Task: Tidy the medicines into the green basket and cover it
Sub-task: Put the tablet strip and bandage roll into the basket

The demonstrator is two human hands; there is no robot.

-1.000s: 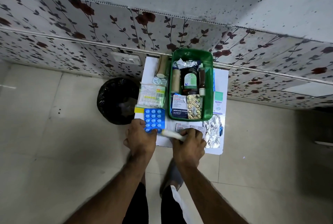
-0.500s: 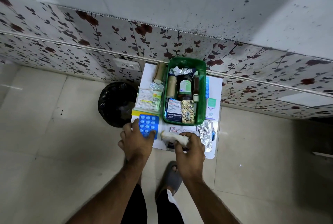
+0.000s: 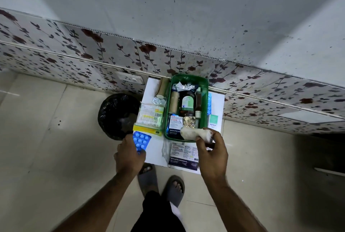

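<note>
- Far left I see a black bin (image 3: 119, 115) on the floor, just beside the small white table (image 3: 156, 154).
- My left hand (image 3: 128, 154) is closed around the near end of a blue pill strip (image 3: 141, 141), thumb on top, holding it over the table's left front part.
- Just behind that strip lie a yellow box (image 3: 147, 131) and a pack of thin sticks (image 3: 150, 118); further back a tan roll (image 3: 162, 87) rests against the outside of the basket's left wall.
- The green basket (image 3: 205, 86) stands in the middle of the table, against the flowered wall, uncovered. Inside it I make out a dark bottle with a green label (image 3: 187, 102), a brown bottle (image 3: 198, 104), a gold pill strip (image 3: 189, 122) and a dressing box (image 3: 174, 126).
- A flat dressing packet (image 3: 183, 155) lies on the table in front of the basket.
- My right hand (image 3: 211, 152) pinches a white bandage roll (image 3: 194, 134) by its right end, holding it across the basket's near rim.
- Right of the basket sits a white box with a green square (image 3: 213, 120); its print is too blurred for me to read surely.
</note>
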